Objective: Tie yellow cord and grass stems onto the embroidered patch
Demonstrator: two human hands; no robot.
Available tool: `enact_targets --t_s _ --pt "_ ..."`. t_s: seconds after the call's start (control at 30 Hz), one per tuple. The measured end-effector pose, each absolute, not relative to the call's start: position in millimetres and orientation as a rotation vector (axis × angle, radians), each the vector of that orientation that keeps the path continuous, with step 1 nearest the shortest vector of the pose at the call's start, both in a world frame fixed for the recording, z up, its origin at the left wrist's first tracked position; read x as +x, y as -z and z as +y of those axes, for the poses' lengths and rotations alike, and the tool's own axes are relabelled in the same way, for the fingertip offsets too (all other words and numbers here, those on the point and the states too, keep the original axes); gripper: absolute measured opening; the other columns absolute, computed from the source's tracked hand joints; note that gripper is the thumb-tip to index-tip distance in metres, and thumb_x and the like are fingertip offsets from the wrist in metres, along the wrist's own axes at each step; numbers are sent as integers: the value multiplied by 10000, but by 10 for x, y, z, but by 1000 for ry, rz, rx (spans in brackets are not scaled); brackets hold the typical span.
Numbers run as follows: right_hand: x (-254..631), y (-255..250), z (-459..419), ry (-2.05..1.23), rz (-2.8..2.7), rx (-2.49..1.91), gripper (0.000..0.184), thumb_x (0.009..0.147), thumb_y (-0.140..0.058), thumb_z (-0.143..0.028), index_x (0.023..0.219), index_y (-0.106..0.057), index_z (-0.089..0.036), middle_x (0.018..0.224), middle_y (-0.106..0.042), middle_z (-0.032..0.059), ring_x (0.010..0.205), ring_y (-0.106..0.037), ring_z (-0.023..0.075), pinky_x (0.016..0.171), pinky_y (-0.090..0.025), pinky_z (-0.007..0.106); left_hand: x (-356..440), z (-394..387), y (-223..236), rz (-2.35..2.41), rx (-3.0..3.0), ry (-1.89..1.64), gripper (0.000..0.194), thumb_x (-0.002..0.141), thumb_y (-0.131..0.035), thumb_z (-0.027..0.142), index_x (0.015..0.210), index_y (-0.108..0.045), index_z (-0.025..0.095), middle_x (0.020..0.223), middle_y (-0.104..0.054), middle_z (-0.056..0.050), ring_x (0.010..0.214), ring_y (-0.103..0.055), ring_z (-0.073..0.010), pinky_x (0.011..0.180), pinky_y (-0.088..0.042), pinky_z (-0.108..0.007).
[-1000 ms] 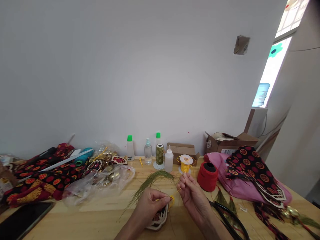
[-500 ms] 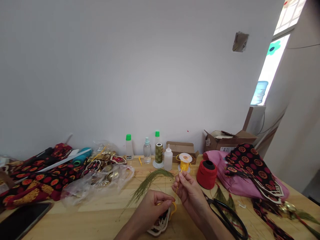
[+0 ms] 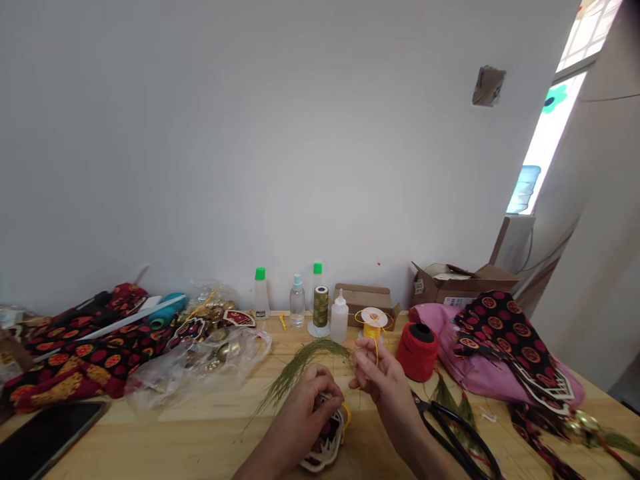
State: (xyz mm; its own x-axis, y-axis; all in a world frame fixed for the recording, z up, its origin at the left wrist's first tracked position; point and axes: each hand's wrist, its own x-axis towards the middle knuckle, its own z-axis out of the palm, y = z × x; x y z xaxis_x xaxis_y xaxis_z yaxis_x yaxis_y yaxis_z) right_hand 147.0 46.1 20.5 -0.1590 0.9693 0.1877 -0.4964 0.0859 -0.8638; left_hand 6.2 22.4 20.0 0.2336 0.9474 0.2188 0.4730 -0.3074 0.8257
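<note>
My left hand [image 3: 311, 417] is closed on a dark patterned fabric piece with a cream border [image 3: 324, 452], low in the middle of the view. A loop of yellow cord [image 3: 347, 421] hangs at the piece's right edge, by my left fingertips. Just to the right, my right hand [image 3: 383, 380] pinches the yellow cord near its fingertips, and a length of it runs over the fingers. Behind that hand stands a spool of yellow cord [image 3: 373, 327]. A bundle of olive-green threads [image 3: 305, 363] lies on the table behind my left hand.
Black-handled scissors [image 3: 457, 437] lie right of my right hand, near a red thread cone [image 3: 417, 350]. Several bottles and an olive thread spool [image 3: 321, 308] line the wall. A plastic bag of bells [image 3: 215, 360] and a phone [image 3: 47, 437] are at left; pink cloth [image 3: 445, 333] is at right.
My right hand has turned slightly and its fingers have bent, the cord now lying across them. My left hand stays on the fabric piece, showing more of it. The view has shifted slightly.
</note>
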Motion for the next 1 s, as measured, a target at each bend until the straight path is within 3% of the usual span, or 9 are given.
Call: enact_targets --t_s 0.17,0.3,0.47,0.87,1.0 --pt "1424 -106 457 -1094 -1604 -920 181 614 -604 -219 791 -622 -184 727 -579 13 499 -426 82 449 -341 188 52 209 -248 1343 1833 -986 195 738 -401 287 675 -554 184 614 -534 6 608 -488 -149 565 -358 -220" --pt "1423 -54 490 -1118 -1728 -953 160 667 -548 -268 704 -665 -166 671 -629 37 573 -489 133 520 -357 219 44 205 -241 1379 1745 -1040 221 738 -394 320 653 -546 183 559 -512 18 540 -461 -135 498 -337 -206" --pt "1431 -9 510 -1056 -1708 -1078 174 628 -575 -280 588 -658 -132 484 -544 -4 448 -393 86 409 -265 179 50 241 -194 1360 1571 -1068 218 703 -443 346 665 -546 158 528 -490 26 466 -438 -110 428 -323 -188" --pt "1420 -37 497 -979 -1641 -1121 210 621 -560 -296 537 -629 -117 453 -495 -10 429 -358 76 391 -256 177 105 302 -96 1360 1346 -1050 290 643 -481 432 712 -521 153 381 -346 93 317 -278 -55 298 -216 -143" --pt "1422 -68 503 -1109 -1548 -1119 191 593 -571 -294 547 -631 -119 443 -499 -13 396 -363 73 371 -261 177 111 294 -135 1367 1354 -1041 266 616 -532 374 737 -551 137 396 -403 79 333 -321 -55 326 -244 -145"
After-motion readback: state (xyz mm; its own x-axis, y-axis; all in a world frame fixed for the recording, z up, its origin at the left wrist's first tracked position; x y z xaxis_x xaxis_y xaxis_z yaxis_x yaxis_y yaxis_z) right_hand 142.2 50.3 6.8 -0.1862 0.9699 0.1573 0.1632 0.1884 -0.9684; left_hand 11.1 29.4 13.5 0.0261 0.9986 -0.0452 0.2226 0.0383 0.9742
